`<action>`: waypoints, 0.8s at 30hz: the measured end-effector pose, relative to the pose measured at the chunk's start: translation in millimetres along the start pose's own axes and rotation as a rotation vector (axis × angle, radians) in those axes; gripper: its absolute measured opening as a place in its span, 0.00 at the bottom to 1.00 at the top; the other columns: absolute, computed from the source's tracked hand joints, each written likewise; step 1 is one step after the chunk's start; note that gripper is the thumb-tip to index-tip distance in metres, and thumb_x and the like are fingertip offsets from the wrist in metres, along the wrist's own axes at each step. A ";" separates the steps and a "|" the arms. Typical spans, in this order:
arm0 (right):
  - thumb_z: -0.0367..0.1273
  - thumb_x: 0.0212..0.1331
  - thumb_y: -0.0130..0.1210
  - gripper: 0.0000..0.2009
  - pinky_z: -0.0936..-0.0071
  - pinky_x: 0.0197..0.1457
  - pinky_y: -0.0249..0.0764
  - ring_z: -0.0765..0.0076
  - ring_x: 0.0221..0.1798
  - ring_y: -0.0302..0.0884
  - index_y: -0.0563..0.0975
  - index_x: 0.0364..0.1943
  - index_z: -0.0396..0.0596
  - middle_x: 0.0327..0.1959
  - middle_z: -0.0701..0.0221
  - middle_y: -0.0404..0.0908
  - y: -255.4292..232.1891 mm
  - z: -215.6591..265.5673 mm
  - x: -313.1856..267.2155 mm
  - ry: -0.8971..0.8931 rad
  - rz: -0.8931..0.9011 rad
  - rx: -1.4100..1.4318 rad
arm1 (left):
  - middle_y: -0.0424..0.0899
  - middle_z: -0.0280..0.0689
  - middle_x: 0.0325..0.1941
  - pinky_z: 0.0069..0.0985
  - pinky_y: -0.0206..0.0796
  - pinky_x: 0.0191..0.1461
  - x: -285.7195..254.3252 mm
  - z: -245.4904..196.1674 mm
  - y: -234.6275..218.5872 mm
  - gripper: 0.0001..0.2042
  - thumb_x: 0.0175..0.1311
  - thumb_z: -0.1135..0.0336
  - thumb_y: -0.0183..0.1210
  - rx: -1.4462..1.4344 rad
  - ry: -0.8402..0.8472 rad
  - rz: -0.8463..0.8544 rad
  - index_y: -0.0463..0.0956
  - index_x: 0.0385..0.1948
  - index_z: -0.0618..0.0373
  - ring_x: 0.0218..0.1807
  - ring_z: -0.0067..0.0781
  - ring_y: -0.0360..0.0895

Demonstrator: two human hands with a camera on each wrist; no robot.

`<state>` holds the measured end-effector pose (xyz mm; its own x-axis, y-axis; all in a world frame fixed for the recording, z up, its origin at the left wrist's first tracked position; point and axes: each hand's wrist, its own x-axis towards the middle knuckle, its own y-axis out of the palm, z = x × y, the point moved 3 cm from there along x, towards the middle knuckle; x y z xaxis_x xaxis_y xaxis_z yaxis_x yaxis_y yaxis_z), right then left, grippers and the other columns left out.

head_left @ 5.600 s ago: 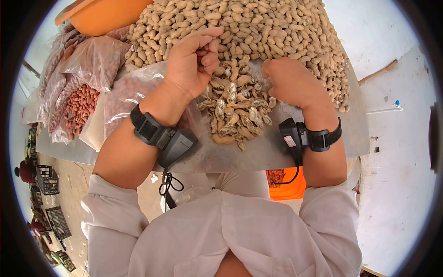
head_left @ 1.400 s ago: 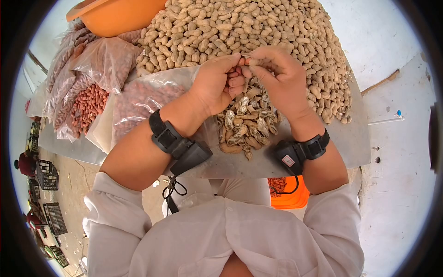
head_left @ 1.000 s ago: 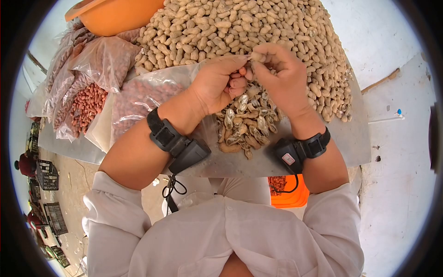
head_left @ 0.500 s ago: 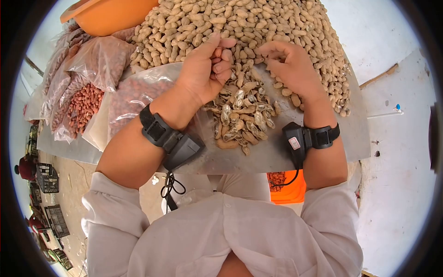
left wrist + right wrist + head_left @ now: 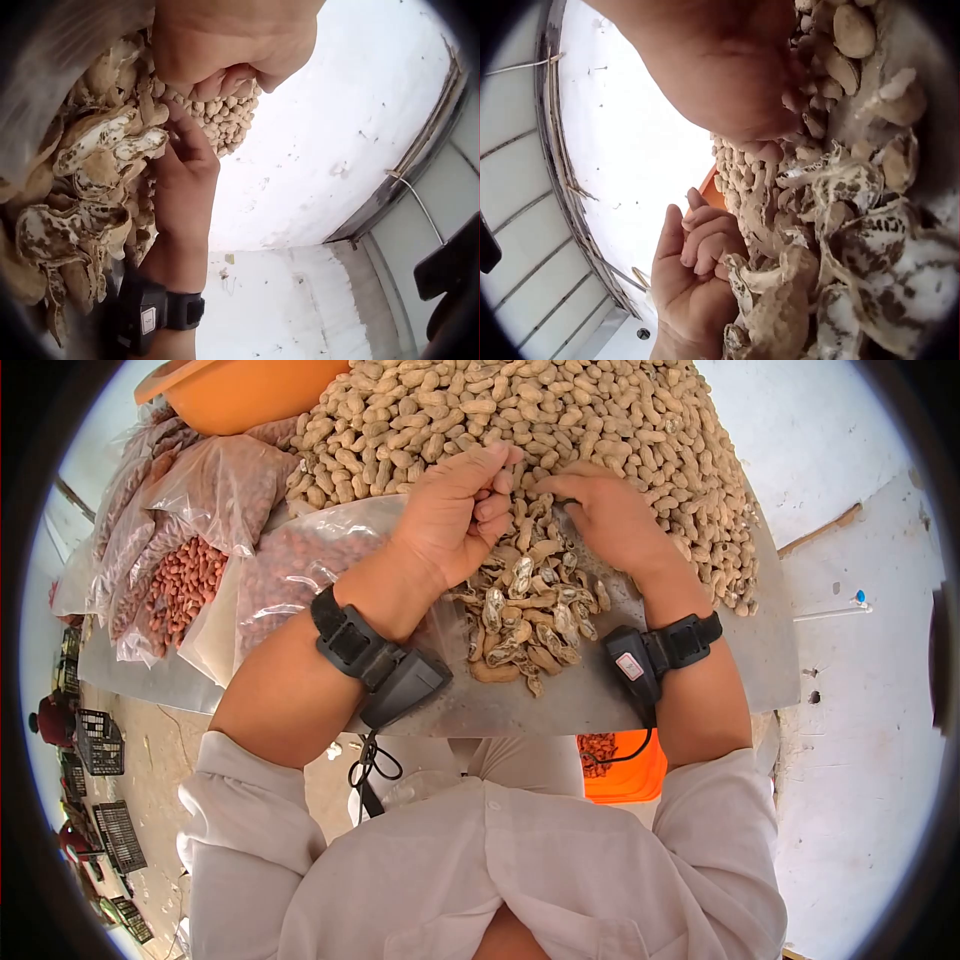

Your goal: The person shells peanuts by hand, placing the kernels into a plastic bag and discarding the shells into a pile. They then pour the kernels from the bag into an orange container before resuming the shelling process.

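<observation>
My left hand [image 5: 450,515], in the head view, is held up before the heap of unshelled peanuts [image 5: 540,410], fingers curled into the palm. Peanut kernels that showed in its curl half a second ago are hidden now by the fingers. In the right wrist view that left hand [image 5: 697,274] has its thumb raised beside the bent fingers. My right hand [image 5: 615,525] is close to its right, back upward, with bent fingers pointing left over the shells. I cannot tell whether its fingertips hold a peanut. Split peanut shells [image 5: 530,605] lie in a pile below both hands.
Clear plastic bags of red kernels [image 5: 190,590] lie at the left, one bag [image 5: 300,570] under my left forearm. An orange basin [image 5: 245,395] stands behind them. The metal tabletop [image 5: 420,710] ends before my body; an orange tub [image 5: 630,770] is below. A white wall rises right.
About a second ago both hands worked together at a peanut; they then parted, the right reaching to the heap. Since then the right hand has moved left, back nearer the left hand.
</observation>
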<state>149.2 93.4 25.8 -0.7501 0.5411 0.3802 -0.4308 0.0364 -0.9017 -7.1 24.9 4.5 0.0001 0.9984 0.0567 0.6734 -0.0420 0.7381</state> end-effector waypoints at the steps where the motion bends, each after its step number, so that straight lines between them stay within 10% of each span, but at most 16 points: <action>1: 0.22 0.49 0.51 0.17 0.64 0.51 0.71 0.55 0.48 0.73 0.79 0.43 0.55 0.40 0.63 0.77 4.0 0.2 0.1 0.027 0.033 -0.032 | 0.70 0.28 0.25 0.11 0.49 0.20 -0.3 0.1 0.2 0.12 0.65 0.63 0.54 0.002 0.000 0.010 0.72 0.40 0.64 0.20 0.13 0.57; 9: 0.22 0.48 0.51 0.16 0.61 0.45 0.71 0.52 0.41 0.75 0.79 0.42 0.55 0.35 0.62 0.78 10.8 -4.4 3.4 0.103 0.008 0.004 | 0.68 0.27 0.23 0.11 0.48 0.19 -0.7 0.5 1.8 0.11 0.65 0.64 0.54 0.026 0.008 0.000 0.73 0.40 0.63 0.20 0.13 0.57; 15: 0.27 0.51 0.60 0.10 0.75 0.32 0.69 0.74 0.29 0.74 0.79 0.40 0.49 0.24 0.71 0.76 -10.9 0.4 -1.5 0.296 -0.150 0.510 | 0.67 0.26 0.22 0.12 0.49 0.20 -2.6 1.0 4.4 0.10 0.64 0.68 0.55 0.164 0.061 -0.075 0.75 0.41 0.64 0.20 0.13 0.57; 24: 0.26 0.52 0.59 0.09 0.82 0.37 0.72 0.81 0.32 0.74 0.79 0.39 0.44 0.28 0.74 0.79 -13.3 19.8 -2.1 0.022 -0.262 0.801 | 0.72 0.25 0.24 0.12 0.51 0.22 -7.9 5.8 12.4 0.12 0.60 0.69 0.60 0.377 0.128 -0.024 0.76 0.44 0.64 0.21 0.12 0.60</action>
<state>146.6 75.1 41.1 -0.5698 0.6151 0.5451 -0.8217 -0.4392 -0.3633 5.5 16.7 9.3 -0.0954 0.9850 0.1435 0.8960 0.0222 0.4434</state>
